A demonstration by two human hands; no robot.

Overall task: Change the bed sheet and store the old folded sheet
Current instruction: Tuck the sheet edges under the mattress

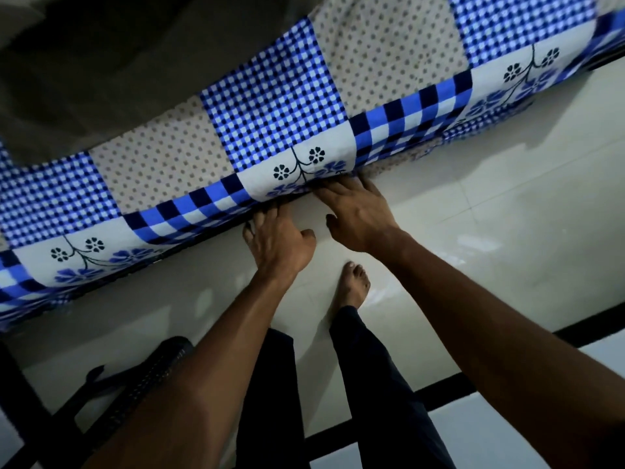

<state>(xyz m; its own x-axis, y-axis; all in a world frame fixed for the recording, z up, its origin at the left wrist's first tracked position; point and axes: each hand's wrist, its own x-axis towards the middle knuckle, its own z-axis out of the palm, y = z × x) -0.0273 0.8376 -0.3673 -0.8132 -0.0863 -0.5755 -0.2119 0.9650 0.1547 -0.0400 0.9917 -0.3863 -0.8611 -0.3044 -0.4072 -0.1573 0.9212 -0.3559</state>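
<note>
Here, sheet [270, 106]: spread over the bed, running from lower left to upper right. Patchwork print of small blue checks, grey-dotted white squares, a border of larger blue and navy checks, and white panels with dark flower sprigs. The border hangs over the near edge.
Grey cloth [84, 62]: plain, dim and rumpled, lying past the sheet at the upper left. What it is cannot be told.
Bed rail [216, 235]: a dark strip showing just under the hanging border, left of the hands.
Left hand [279, 243]: at the hem, below the flower panel. The fingers [267, 220] reach up to the edge and their tips are lost under the cloth. The thumb sticks out to the right, off the sheet. Whether it has hold of the hem cannot be told.
Right hand [356, 214]: just beside the left and a little further along the edge. The fingers [341, 189] are straight and spread, laid flat against the hanging border. The thumb is held apart, lower down. It presses the cloth and nothing is clasped.
Arms: bare, both stretched forward from the bottom of the view.
Foot [351, 286]: bare on the floor, toes towards the bed, between the forearms.
Trousers [368, 384]: dark, two legs seen from above.
Floor [473, 214]: pale glossy tiles with faint reflections. Black bands cross it at the lower right.
Dark object [142, 374]: lower left, partly behind the left forearm, textured and black. It is too dim to identify.
</note>
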